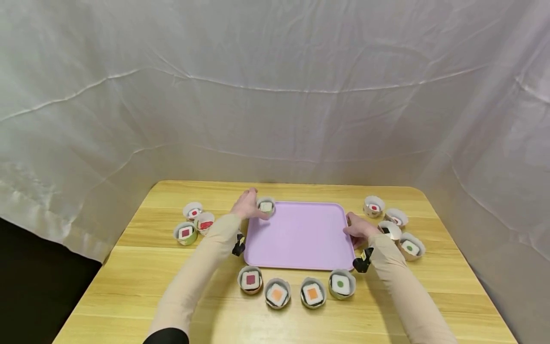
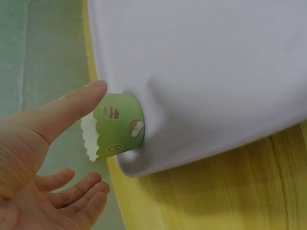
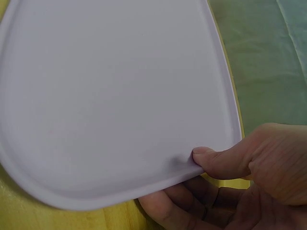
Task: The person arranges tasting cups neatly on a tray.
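A pale purple tray [image 1: 301, 235] lies flat on the wooden table. In its far left corner stands a green paper cup [image 2: 120, 125] with a scalloped white rim; a pale square piece shows inside it from above. Thumb and fingers of my left hand [image 1: 247, 205] are spread to either side of this cup, with a gap between the fingers and its wall in the left wrist view. My right hand [image 1: 360, 226] pinches the tray's right edge, thumb [image 3: 216, 160] on top of the rim and fingers curled below.
Along the tray's near side stand several paper cups with sushi-like pieces, among them one with an orange centre [image 1: 312, 293]. More such cups cluster at the left [image 1: 185, 233] and at the right [image 1: 411, 247], close by my right wrist. Grey cloth [image 1: 292, 119] hangs behind the table.
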### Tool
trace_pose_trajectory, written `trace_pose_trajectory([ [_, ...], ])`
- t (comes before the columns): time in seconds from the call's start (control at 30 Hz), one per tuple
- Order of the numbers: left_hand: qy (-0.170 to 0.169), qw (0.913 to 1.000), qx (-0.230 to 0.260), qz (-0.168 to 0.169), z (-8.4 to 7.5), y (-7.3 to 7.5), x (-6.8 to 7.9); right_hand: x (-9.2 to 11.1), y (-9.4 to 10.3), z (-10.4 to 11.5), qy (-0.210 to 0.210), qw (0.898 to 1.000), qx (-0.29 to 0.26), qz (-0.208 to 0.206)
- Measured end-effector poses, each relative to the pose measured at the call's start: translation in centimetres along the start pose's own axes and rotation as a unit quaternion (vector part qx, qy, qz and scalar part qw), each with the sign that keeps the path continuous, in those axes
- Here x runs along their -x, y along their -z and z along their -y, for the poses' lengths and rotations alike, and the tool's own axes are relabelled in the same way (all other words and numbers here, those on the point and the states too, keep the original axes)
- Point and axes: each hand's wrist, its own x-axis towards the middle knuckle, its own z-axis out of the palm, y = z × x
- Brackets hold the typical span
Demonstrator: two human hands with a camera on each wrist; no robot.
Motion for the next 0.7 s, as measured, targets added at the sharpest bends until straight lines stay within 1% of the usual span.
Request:
trace_pose_trajectory([
  [0.1,-0.004,1.0,-0.002,0.0,0.2,0.6,0.3,0.1,0.0,0.0,0.001,1.0,0.001,0.001],
  [0.2,-0.001,1.0,0.0,0.002,0.5,1.3,0.6,0.1,0.0,0.0,0.003,1.0,0.002,0.0],
  [0.3,0.002,1.0,0.001,0.008,0.9,2.1,0.8,0.0,0.0,0.0,0.008,1.0,0.001,-0.001],
  [0.37,-0.003,0.9999,-0.001,0.013,1.2,2.6,0.9,-0.1,-0.1,0.0,0.008,1.0,0.0,-0.001],
  [0.43,-0.016,0.9996,-0.005,0.023,1.6,3.1,1.0,-0.1,-0.1,0.0,0.008,1.0,0.0,-0.001],
  [0.6,-0.058,0.9964,-0.012,0.061,2.6,4.7,1.3,-0.2,-0.1,0.1,0.003,1.0,0.003,-0.002],
  [0.7,-0.075,0.9944,-0.032,0.068,3.2,5.7,1.6,-0.2,0.0,0.1,0.002,1.0,0.006,-0.004],
])
